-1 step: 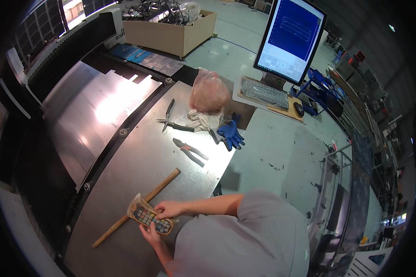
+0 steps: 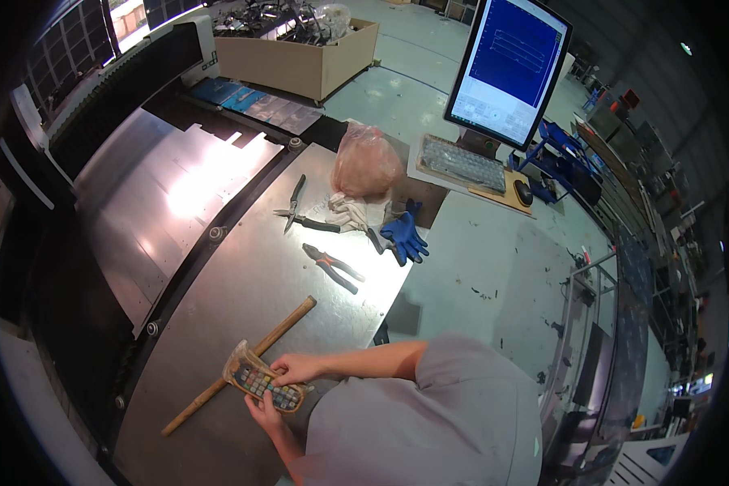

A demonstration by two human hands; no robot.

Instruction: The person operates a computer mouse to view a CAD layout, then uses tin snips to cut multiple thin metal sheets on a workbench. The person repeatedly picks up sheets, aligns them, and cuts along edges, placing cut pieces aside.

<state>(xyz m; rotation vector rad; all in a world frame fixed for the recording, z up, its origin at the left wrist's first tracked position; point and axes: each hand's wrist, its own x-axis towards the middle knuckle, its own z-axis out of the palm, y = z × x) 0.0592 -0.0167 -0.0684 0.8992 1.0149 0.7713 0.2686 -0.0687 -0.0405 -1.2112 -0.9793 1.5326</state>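
A handheld keypad controller (image 2: 261, 379), with several coloured keys and a worn clear plastic cover, is held between my two hands above the metal table. My left hand (image 2: 266, 410) grips its lower edge, the thumb lying over the keys. On the opposite edge my right hand (image 2: 297, 368) is closed, its fingertips at the keypad. Part of the controller is hidden by my fingers. A wooden stick (image 2: 287, 326) runs slantwise beneath the controller, its middle covered by it.
On the metal table (image 2: 243, 283) lie pliers (image 2: 332, 266), long-handled cutters (image 2: 300, 217), blue gloves (image 2: 405, 236), whitish gloves (image 2: 347, 212) and a pinkish plastic bag (image 2: 366, 162). Beyond stand a monitor (image 2: 510, 69), a plastic-wrapped keyboard (image 2: 463, 162), a mouse (image 2: 524, 192) and a scrap-filled box (image 2: 287, 69). A machine bed (image 2: 138, 211) borders the left.
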